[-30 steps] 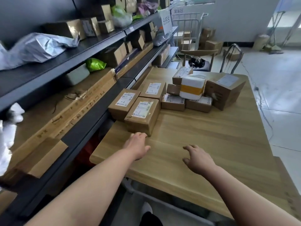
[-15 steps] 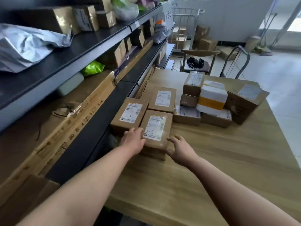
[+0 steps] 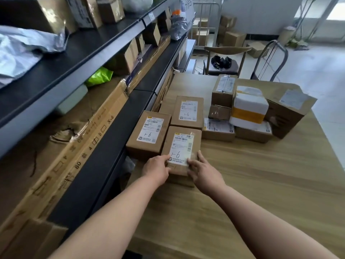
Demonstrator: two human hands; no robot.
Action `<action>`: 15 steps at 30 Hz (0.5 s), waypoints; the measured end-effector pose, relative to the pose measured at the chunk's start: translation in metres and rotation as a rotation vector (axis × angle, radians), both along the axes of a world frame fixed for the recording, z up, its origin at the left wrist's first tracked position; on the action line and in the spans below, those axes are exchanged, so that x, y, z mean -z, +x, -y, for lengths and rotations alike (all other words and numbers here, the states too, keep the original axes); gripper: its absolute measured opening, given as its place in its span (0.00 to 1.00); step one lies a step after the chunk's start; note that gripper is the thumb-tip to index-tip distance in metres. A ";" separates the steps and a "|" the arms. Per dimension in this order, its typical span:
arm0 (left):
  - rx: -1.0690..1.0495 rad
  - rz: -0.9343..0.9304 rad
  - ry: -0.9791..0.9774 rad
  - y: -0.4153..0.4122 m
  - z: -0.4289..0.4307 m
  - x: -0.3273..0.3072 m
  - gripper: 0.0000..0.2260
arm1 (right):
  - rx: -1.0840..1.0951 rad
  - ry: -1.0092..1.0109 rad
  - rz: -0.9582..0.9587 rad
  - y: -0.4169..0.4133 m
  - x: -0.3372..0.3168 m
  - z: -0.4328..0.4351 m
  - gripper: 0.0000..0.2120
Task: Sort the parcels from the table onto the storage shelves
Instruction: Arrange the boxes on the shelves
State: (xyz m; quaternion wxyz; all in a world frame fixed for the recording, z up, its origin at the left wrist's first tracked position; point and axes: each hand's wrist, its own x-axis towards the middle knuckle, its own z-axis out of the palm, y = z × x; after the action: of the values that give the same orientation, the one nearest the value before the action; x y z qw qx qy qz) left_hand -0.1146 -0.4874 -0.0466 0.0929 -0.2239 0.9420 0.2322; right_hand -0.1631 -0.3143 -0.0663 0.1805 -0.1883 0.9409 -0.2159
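A brown parcel (image 3: 183, 144) with a white label marked "1-6" lies nearest me on the wooden table (image 3: 261, 184). My left hand (image 3: 155, 168) grips its near left corner, thumb on top by the label. My right hand (image 3: 202, 171) holds its near right corner, fingers over the label's edge. Two similar labelled parcels lie beside it: one to the left (image 3: 149, 134), one behind (image 3: 188, 111). Farther right stands a cluster of boxes with a white parcel taped in yellow (image 3: 249, 111). The storage shelves (image 3: 78, 47) run along the left.
The shelves hold a long flat carton (image 3: 89, 139), a green bag (image 3: 99, 76), a silver bag (image 3: 20, 49) and several small boxes. A large box (image 3: 289, 113) sits at the table's far right. Two chairs (image 3: 226, 58) and floor boxes stand beyond the table.
I have leaned closer to the table. Both hands went forward from the bare tabletop to the nearest parcel and now hold its near corners.
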 end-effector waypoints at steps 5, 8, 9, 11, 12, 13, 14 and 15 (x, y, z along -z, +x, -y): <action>-0.018 0.020 0.028 0.010 -0.025 -0.002 0.24 | 0.008 0.031 0.004 0.004 -0.005 -0.022 0.21; -0.008 0.008 0.040 0.021 -0.049 -0.001 0.23 | -0.001 0.057 -0.001 0.013 -0.006 -0.050 0.21; -0.007 0.003 0.049 0.025 -0.058 -0.002 0.23 | -0.003 0.055 0.000 0.016 -0.006 -0.061 0.21; 0.000 0.004 0.060 0.033 -0.078 -0.002 0.23 | -0.007 0.043 0.006 0.024 -0.006 -0.084 0.21; 0.006 0.008 0.057 0.037 -0.089 -0.003 0.23 | -0.010 0.038 0.008 0.029 -0.006 -0.096 0.20; 0.013 0.012 0.051 0.041 -0.100 -0.003 0.23 | -0.013 0.033 0.006 0.033 -0.005 -0.108 0.20; 0.022 0.016 0.043 0.046 -0.111 -0.003 0.23 | -0.016 0.026 0.003 0.038 -0.005 -0.120 0.20; 0.030 0.018 0.035 0.051 -0.122 -0.004 0.23 | -0.021 0.020 0.000 0.042 -0.005 -0.131 0.20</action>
State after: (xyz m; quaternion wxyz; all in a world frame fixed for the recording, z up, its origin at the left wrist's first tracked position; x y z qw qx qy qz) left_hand -0.0638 -0.3651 -0.0429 0.1087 -0.2099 0.9402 0.2451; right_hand -0.1213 -0.1832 -0.0617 0.1847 -0.1961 0.9410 -0.2048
